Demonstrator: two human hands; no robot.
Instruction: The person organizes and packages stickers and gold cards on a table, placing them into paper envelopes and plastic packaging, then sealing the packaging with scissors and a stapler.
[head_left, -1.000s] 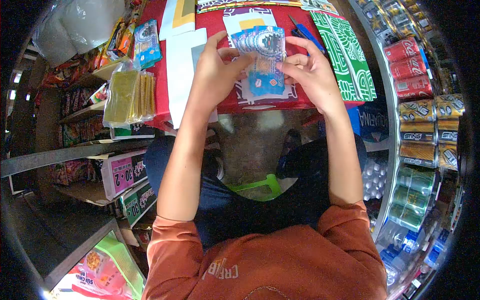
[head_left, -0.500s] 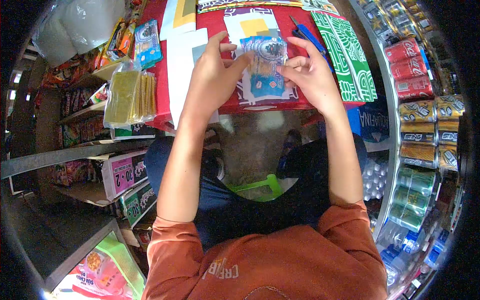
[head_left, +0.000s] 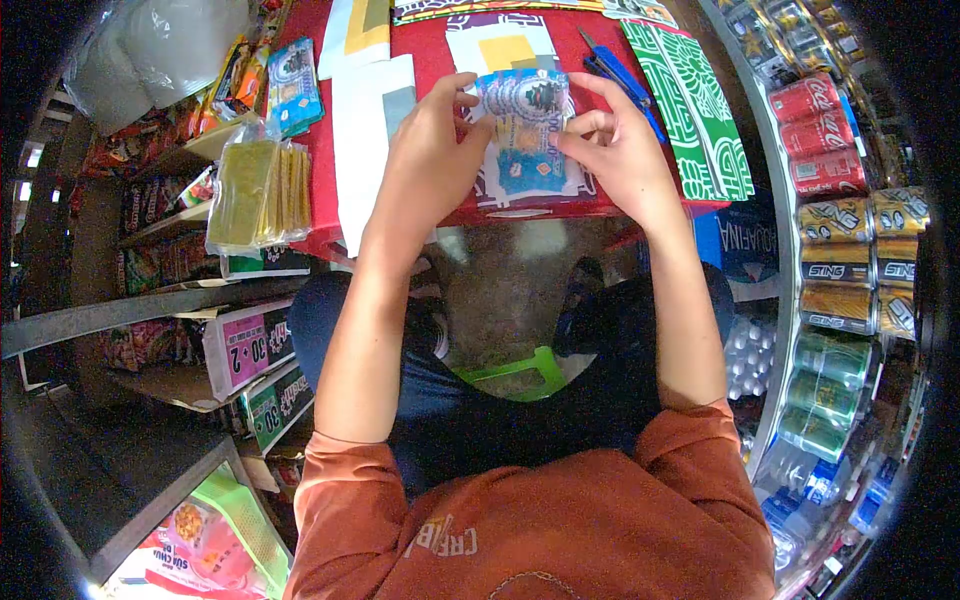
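Note:
A fanned stack of blue printed slips lies between my hands, over white paper near the front edge of the red tabletop. My left hand is curled at the stack's left edge, its thumb pointing inward against it. At the right edge my right hand pinches the slips between thumb and bent fingers, with the index finger stretched toward the upper corner. Beneath the stack is a white sheet with a yellow block.
Left are white sheets, another blue packet and a bag of yellow-green blocks. A blue box cutter lies by green patterned paper on the right. Drink cans line the right shelf; a green plastic stool stands below.
The stack has shifted slightly left and up, its slips lined up a little differently. My left fingers have come down and in toward its upper left edge. My right hand has barely moved.

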